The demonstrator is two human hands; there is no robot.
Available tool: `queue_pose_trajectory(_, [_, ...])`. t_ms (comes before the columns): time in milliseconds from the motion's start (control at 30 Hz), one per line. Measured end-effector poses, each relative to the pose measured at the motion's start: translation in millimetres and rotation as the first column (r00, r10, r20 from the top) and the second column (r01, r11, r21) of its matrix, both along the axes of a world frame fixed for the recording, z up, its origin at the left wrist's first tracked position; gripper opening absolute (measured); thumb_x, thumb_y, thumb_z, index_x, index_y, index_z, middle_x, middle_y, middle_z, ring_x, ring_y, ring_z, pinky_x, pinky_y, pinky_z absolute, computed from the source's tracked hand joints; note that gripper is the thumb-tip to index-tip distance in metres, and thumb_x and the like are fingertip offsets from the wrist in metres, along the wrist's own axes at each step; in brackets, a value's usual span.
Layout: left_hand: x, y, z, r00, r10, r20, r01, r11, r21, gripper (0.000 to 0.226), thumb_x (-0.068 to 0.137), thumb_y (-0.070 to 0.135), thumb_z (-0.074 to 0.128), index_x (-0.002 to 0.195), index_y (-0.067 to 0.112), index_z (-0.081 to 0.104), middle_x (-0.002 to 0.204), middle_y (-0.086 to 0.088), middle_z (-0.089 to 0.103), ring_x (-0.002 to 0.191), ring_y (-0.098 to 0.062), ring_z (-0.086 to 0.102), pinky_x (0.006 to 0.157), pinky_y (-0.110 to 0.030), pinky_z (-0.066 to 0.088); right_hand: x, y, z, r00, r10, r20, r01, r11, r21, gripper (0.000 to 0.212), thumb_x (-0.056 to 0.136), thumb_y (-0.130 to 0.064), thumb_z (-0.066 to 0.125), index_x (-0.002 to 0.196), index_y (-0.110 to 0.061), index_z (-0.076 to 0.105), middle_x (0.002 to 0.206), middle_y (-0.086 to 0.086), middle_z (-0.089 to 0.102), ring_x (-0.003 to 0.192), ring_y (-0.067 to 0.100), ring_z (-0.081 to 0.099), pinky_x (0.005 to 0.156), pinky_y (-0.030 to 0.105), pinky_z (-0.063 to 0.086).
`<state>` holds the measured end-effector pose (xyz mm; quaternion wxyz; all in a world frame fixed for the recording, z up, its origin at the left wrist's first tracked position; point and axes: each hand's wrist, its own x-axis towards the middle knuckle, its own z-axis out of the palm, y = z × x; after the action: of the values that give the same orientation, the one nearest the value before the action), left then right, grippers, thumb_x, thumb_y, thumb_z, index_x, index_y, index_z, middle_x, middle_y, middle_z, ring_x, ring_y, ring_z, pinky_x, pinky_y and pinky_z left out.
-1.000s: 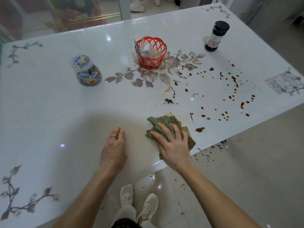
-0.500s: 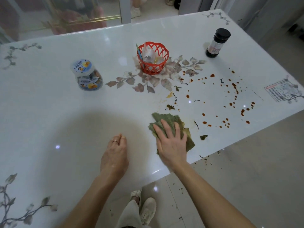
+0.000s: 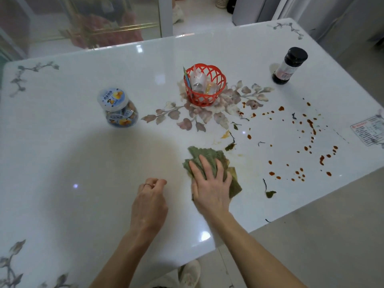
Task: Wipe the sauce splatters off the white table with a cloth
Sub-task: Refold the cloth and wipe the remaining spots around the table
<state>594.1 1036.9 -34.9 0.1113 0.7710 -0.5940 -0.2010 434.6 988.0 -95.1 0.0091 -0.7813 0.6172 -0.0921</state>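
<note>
Splatters (image 3: 299, 142) spread across the middle right of the frame, right of the cloth (image 3: 209, 161). Right hand (image 3: 209, 183), nearer them, presses flat with fingers spread on the cloth; left hand (image 3: 149, 202) rests loosely curled, empty, on the table (image 3: 83, 183).

Both forearms are bare right up to the bottom edge of the shot, so no sleeves, watch or bracelet anywhere you can see. The left hand (image 3: 149, 201) has a thin ring (image 3: 147, 185) on one finger, while the right hand (image 3: 209, 183) has nothing on it at all. Down at the bottom there's a pale, whitish sneaker (image 3: 190, 273) poking out.
</note>
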Motion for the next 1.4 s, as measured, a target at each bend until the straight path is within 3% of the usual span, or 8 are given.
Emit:
queue_pose_trajectory(133, [1.1,-10.0,-1.3,0.999,-0.007,-0.040,0.006,1.000,-0.026,0.043,0.073,-0.011,0.049,0.109,0.008,0.062,0.110,-0.010,0.058,0.098,-0.031,0.055,0.072,-0.040,0.054,-14.5,-47.0,1.6,0.991,-0.132,0.002,0.132,0.989,0.064,0.048,0.094,-0.041,0.040,0.139,-0.037,0.053,0.148,-0.002,0.049,0.132,0.032,0.041,0.100,0.053,0.034])
queue_pose_trajectory(300, [-0.2,-15.9,-0.2,0.997,0.002,-0.078,-0.009,0.996,-0.089,0.045,0.069,-0.014,0.049,0.105,0.008,0.063,0.107,-0.009,0.059,0.094,-0.030,0.056,0.068,-0.038,0.054,-24.0,-31.5,5.5,0.937,-0.350,-0.003,0.349,0.934,0.080,0.051,0.095,-0.041,0.036,0.141,-0.031,0.052,0.150,0.003,0.047,0.134,0.037,0.037,0.101,0.060,0.035])
queue_pose_trajectory(567, [-11.6,-28.1,-5.4,0.996,-0.011,-0.088,0.002,0.994,-0.109,0.048,0.071,-0.017,0.049,0.113,0.002,0.061,0.116,-0.017,0.058,0.106,-0.033,0.054,0.085,-0.040,0.052,26.1,-36.7,3.1,0.999,-0.038,-0.014,0.038,0.997,0.061,0.054,0.091,-0.041,0.039,0.143,-0.036,0.049,0.151,-0.003,0.045,0.133,0.039,0.040,0.099,0.058,0.035])
queue_pose_trajectory(867, [-4.1,-47.4,-9.1,1.000,-0.002,-0.023,0.001,1.000,-0.031,0.058,0.076,-0.011,0.041,0.133,0.000,0.045,0.137,-0.018,0.045,0.127,-0.032,0.041,0.103,-0.036,0.037,-8.2,-68.4,11.2,0.948,-0.315,-0.044,0.318,0.940,0.128,0.057,0.093,-0.043,0.028,0.144,-0.031,0.052,0.150,0.002,0.048,0.134,0.042,0.042,0.097,0.062,0.040])
queue_pose_trajectory(1000, [-6.7,-46.8,-8.5,0.999,-0.021,0.048,0.021,1.000,0.002,0.059,0.079,-0.008,0.041,0.137,0.003,0.039,0.143,-0.015,0.039,0.131,-0.030,0.035,0.105,-0.034,0.035,24.1,-43.1,8.6,0.982,-0.184,-0.052,0.188,0.979,0.075,0.056,0.090,-0.039,0.034,0.140,-0.028,0.056,0.146,0.003,0.052,0.126,0.047,0.048,0.091,0.064,0.044])
queue_pose_trajectory(1133, [-7.4,-46.2,-8.0,0.997,-0.044,0.060,0.043,0.999,0.016,0.064,0.081,-0.008,0.039,0.142,0.006,0.030,0.149,-0.011,0.029,0.137,-0.026,0.024,0.109,-0.029,0.026,3.8,-66.4,4.5,0.993,-0.073,-0.097,0.081,0.993,0.081,0.054,0.093,-0.043,0.034,0.144,-0.033,0.050,0.149,-0.002,0.049,0.129,0.038,0.044,0.096,0.058,0.039])
queue_pose_trajectory(1333, [-5.7,-44.7,-6.1,0.998,-0.055,0.031,0.055,0.998,0.014,0.067,0.082,-0.007,0.038,0.145,0.009,0.023,0.153,-0.008,0.021,0.141,-0.023,0.016,0.112,-0.025,0.016,-35.5,-52.6,4.4,0.921,-0.390,-0.011,0.390,0.918,0.071,0.052,0.098,-0.044,0.029,0.144,-0.031,0.050,0.151,0.002,0.045,0.134,0.037,0.036,0.101,0.059,0.034])
queue_pose_trajectory(1400, [-7.4,-44.8,-8.5,0.998,-0.049,0.038,0.049,0.999,-0.002,0.067,0.080,-0.008,0.039,0.144,0.006,0.025,0.152,-0.011,0.023,0.140,-0.025,0.017,0.113,-0.026,0.015,-23.3,-29.2,3.6,0.919,-0.393,-0.001,0.393,0.918,0.047,0.050,0.097,-0.042,0.033,0.142,-0.030,0.052,0.151,0.003,0.045,0.132,0.040,0.039,0.099,0.060,0.035])
